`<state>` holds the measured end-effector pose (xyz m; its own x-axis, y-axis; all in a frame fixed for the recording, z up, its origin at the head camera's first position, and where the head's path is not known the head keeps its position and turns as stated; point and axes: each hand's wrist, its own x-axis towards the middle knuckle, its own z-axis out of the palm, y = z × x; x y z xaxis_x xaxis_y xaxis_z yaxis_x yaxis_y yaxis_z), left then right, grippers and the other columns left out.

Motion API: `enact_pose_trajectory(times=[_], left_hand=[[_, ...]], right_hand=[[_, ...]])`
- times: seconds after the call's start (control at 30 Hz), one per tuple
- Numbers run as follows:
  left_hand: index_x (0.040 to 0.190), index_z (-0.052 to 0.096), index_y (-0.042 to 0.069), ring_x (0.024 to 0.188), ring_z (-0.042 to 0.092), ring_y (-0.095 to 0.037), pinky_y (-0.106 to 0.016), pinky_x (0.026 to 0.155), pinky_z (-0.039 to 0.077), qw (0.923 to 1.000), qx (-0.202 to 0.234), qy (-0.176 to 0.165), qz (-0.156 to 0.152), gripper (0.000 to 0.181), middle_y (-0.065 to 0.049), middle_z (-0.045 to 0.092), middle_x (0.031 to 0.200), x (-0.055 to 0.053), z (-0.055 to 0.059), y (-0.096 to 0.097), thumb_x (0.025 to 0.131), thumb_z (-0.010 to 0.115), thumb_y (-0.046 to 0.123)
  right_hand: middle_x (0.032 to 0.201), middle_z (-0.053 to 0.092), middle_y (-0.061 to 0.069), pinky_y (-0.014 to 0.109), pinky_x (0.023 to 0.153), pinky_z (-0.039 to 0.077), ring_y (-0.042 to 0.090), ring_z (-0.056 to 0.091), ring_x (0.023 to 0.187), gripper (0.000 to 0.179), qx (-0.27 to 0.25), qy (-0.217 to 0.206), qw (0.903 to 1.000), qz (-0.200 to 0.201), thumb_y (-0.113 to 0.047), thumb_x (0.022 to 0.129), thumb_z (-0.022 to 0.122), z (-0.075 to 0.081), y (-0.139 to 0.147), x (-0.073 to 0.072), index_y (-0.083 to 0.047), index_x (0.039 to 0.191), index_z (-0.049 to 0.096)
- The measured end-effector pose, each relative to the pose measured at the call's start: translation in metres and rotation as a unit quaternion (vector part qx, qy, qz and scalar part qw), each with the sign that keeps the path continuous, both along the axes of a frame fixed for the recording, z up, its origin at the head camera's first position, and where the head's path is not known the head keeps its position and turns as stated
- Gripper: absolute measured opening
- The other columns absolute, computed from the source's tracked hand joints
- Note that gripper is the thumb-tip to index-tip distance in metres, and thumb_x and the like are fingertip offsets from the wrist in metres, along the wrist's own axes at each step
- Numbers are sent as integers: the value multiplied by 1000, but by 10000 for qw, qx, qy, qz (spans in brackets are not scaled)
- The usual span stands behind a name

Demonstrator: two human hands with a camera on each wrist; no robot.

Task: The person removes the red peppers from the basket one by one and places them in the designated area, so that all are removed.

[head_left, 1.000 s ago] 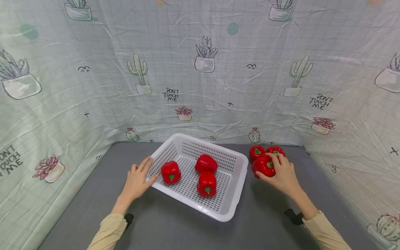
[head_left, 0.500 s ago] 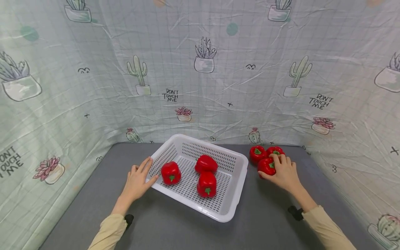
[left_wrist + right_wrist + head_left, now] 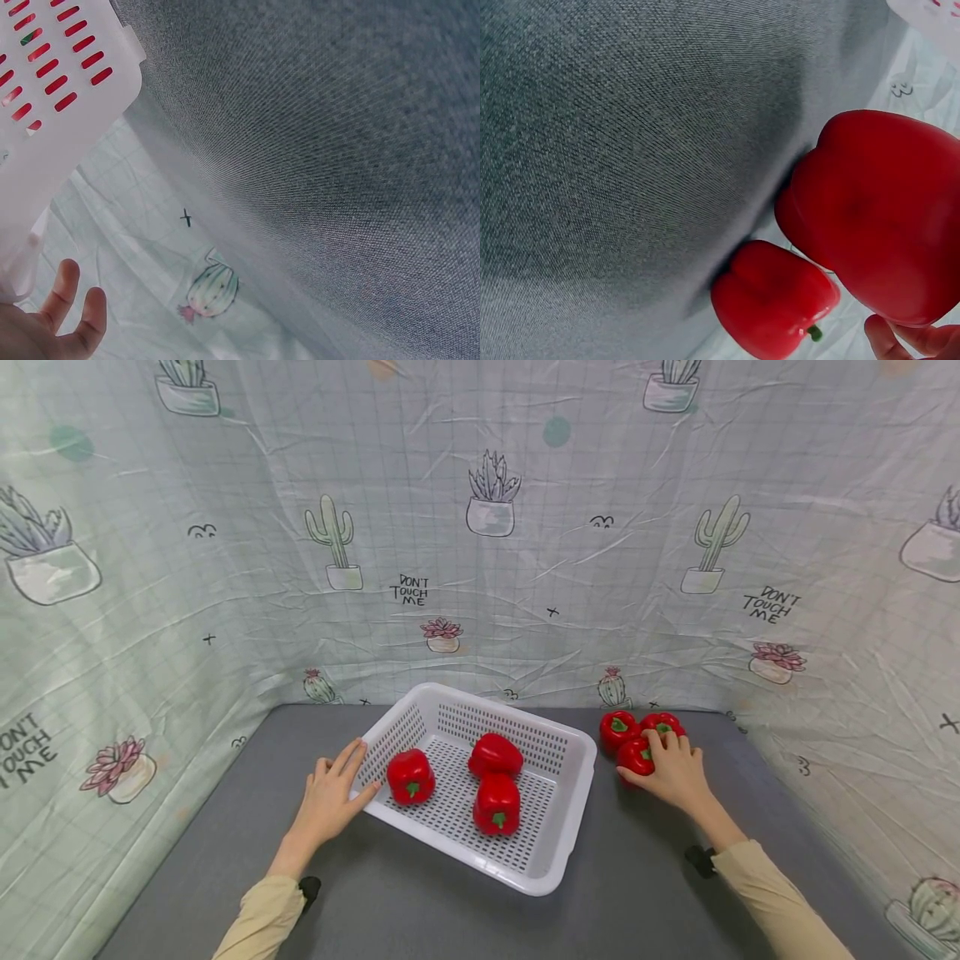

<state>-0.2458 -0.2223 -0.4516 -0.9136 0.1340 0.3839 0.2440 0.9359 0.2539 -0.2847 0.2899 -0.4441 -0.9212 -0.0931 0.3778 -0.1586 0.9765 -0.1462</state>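
My left hand (image 3: 326,797) rests with spread, fairly straight fingers at the left corner of a white perforated plastic basket (image 3: 570,810). Its fingertips (image 3: 67,281) show beside the rim in the left wrist view. Three red bell peppers lie inside: one at the left (image 3: 410,775), one at the back (image 3: 495,754) and one in front (image 3: 497,804). To the basket's right, my right hand (image 3: 678,772) grips another red bell pepper (image 3: 634,757) between thumb and fingers, partly hiding it. Two more stand just behind, a left pepper (image 3: 618,728) and a right pepper (image 3: 662,722).
A grey cloth-covered table (image 3: 420,910) carries everything. Behind and at both sides hangs a pale curtain (image 3: 555,560) printed with cacti. Grey tabletop shows between the basket and the right-hand peppers.
My right hand has brought its pepper lower and slightly away from the basket, close to the two behind. The left hand and the basket have stayed put.
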Motion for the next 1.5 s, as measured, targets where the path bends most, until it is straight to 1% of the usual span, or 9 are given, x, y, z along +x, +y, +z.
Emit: enact_pose_trajectory(times=[0.23,0.57,0.73,0.93,1.03,1.13,1.33,1.5], left_hand=[[137,36,9,93,36,-30,-38,68,27,10000,9,12,-17,69,-11,34,141,-1,0,-1,80,58,42],[137,35,9,93,36,-30,-39,68,28,10000,-7,-6,-10,69,-11,34,141,0,0,0,80,58,42],[137,35,9,93,36,-30,-40,69,28,10000,24,0,-56,69,-11,34,141,1,1,0,81,58,42],[138,35,9,93,37,-30,-39,69,28,10000,-4,25,-53,70,-12,34,141,0,1,0,81,58,42],[138,35,9,93,37,-30,-39,69,29,10000,-7,30,-41,70,-12,34,141,0,1,0,80,58,42],[138,35,9,93,37,-30,-40,69,29,10000,-28,39,-32,70,-12,34,141,-1,1,-1,81,58,41],[138,35,9,93,36,-30,-39,69,28,10000,-39,47,-27,69,-12,33,141,-1,0,-1,81,58,41],[138,35,9,92,36,-29,-38,68,28,10000,-25,32,-31,70,-12,34,141,0,1,0,81,58,41]], right_hand=[[106,47,28,61,75,33,44,39,99,72,165,-216,9996,-86,-50,69,66,-4,-1,-5,0,116,42],[105,47,29,61,76,33,45,37,100,73,231,-477,9986,-52,-52,71,64,-8,-2,-10,1,117,41],[106,47,29,62,76,33,44,37,100,74,295,-411,9987,-29,-53,70,63,-10,-2,-10,1,117,42],[107,46,29,63,75,33,45,36,101,80,457,-289,9985,9,-54,64,68,-12,-2,-11,0,116,41],[107,46,29,63,74,33,45,36,101,81,458,-205,9987,-4,-54,63,69,-14,-2,-12,0,117,41],[107,45,29,63,75,33,45,36,101,82,356,-158,9992,-31,-53,63,70,-15,-2,-13,0,117,40],[109,43,29,63,75,32,45,35,102,83,334,-153,9993,-65,-54,63,70,-15,-1,-14,-2,120,39],[111,42,30,64,75,32,46,34,102,84,338,-228,9992,-52,-55,62,70,-15,-1,-12,-4,122,40]])
